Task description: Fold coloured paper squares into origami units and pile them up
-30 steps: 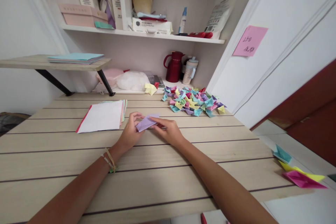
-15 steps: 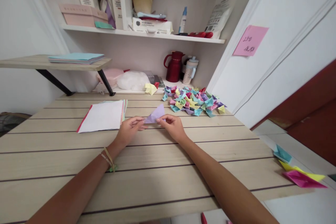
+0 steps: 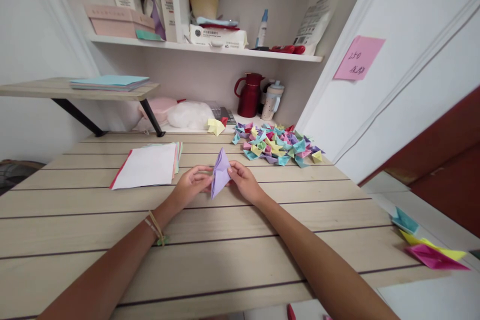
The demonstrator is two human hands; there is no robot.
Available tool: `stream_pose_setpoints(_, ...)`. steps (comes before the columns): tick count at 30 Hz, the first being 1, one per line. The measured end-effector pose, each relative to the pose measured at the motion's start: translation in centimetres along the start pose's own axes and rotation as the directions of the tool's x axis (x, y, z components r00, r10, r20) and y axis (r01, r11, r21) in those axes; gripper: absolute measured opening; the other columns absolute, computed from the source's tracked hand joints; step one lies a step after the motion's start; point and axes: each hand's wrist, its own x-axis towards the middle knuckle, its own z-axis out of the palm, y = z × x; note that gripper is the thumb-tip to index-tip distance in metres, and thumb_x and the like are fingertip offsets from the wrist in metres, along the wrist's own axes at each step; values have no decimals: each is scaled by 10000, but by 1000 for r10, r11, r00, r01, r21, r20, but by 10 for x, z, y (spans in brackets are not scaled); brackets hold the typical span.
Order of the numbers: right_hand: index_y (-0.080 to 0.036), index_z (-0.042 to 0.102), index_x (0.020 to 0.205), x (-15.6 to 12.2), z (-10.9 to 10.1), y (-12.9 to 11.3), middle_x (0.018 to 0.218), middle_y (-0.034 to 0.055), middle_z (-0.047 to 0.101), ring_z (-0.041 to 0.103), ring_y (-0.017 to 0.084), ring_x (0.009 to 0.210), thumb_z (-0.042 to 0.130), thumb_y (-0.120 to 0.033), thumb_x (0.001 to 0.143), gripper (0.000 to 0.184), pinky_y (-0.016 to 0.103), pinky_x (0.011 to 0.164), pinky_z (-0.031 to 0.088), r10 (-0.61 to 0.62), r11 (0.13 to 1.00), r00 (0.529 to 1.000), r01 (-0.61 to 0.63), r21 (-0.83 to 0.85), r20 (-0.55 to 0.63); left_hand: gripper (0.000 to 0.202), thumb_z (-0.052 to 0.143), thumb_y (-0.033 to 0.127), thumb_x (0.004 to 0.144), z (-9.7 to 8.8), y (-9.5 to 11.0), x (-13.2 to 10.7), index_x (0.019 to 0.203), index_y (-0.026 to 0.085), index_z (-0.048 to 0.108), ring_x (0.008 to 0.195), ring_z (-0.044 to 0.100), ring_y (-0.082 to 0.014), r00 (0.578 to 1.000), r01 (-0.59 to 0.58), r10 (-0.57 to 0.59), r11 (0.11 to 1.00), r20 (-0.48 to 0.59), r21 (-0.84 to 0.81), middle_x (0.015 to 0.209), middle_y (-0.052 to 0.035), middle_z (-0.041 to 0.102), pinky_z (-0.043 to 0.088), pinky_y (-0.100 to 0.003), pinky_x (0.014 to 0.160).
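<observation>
A folded piece of purple paper (image 3: 221, 172) is held upright between both hands, above the middle of the wooden table (image 3: 210, 255). My left hand (image 3: 193, 185) pinches its left side, thumb in front. On the right side, my right hand (image 3: 245, 180) grips it with the thumb on the near face; the fingers behind are partly hidden. Beyond my right hand lies a heap of small folded paper boats (image 3: 277, 146) in many colours. To the left of my left hand rests a stack of paper sheets (image 3: 146, 166), a white one on top.
A pale yellow folded paper (image 3: 216, 127) sits at the table's back. Behind stand a red jug (image 3: 250, 95) and a speckled cup (image 3: 272, 101). A raised wooden shelf (image 3: 33, 88) overhangs the left. Larger paper boats (image 3: 437, 256) are at the right edge.
The purple paper has turned from a flat triangle pointing up to a tall, narrow diamond with its folds opened a little. Both hands have shifted their hold around it.
</observation>
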Motion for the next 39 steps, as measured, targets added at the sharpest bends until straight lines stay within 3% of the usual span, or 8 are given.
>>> stream_pose_setpoints(4, -201, 532, 912, -1, 3, 2, 662, -16, 527, 496, 111, 562, 531, -502, 772, 332, 237, 529, 443, 46, 999, 995, -45, -13, 84, 348, 724, 297, 625, -1, -6, 1, 891, 141, 563, 631, 633, -135, 998, 5, -5, 1000, 57, 4, 740, -22, 664, 516, -244, 580)
stream_pose_setpoints(10, -202, 532, 902, -2, 2, 1, 639, -24, 464, 441, 112, 555, 506, -519, 782, 340, 228, 522, 410, 25, 997, 997, -20, -70, 71, 333, 712, 305, 640, -2, -5, 1, 888, 142, 561, 567, 632, -135, 993, -3, 5, 1000, 119, -17, 706, -24, 671, 525, -263, 569)
stream_pose_setpoints(16, -194, 548, 928, -2, 0, 3, 694, -12, 485, 433, 117, 600, 485, -499, 805, 335, 234, 589, 390, -27, 991, 993, 42, -129, 117, 249, 687, 316, 666, 1, 1, -2, 823, 147, 593, 560, 624, -131, 998, -7, 7, 1000, 70, 0, 634, -10, 662, 530, -265, 583)
stream_pose_setpoints(27, -194, 568, 947, -2, 0, 6, 746, 5, 516, 472, 133, 661, 498, -498, 799, 347, 249, 636, 412, -21, 994, 992, 34, -104, 122, 242, 693, 341, 653, -1, -2, -1, 786, 154, 615, 556, 625, -141, 998, -23, 21, 999, 58, 29, 615, -16, 664, 535, -279, 591)
stream_pose_setpoints(34, -195, 570, 951, -2, 0, 7, 755, 0, 530, 476, 127, 660, 502, -484, 801, 332, 250, 662, 401, -33, 996, 991, 44, -84, 132, 196, 642, 330, 714, 0, 2, -3, 799, 154, 627, 568, 623, -135, 997, -5, 1, 998, 72, 57, 624, -26, 667, 523, -262, 602)
stream_pose_setpoints(39, -197, 567, 961, -2, 0, 5, 756, -1, 536, 478, 130, 655, 493, -485, 805, 336, 253, 661, 401, -21, 993, 993, 35, -110, 120, 183, 631, 297, 719, 1, 4, -3, 813, 141, 632, 585, 629, -145, 999, 20, -21, 999, 25, 47, 633, -30, 664, 526, -281, 617)
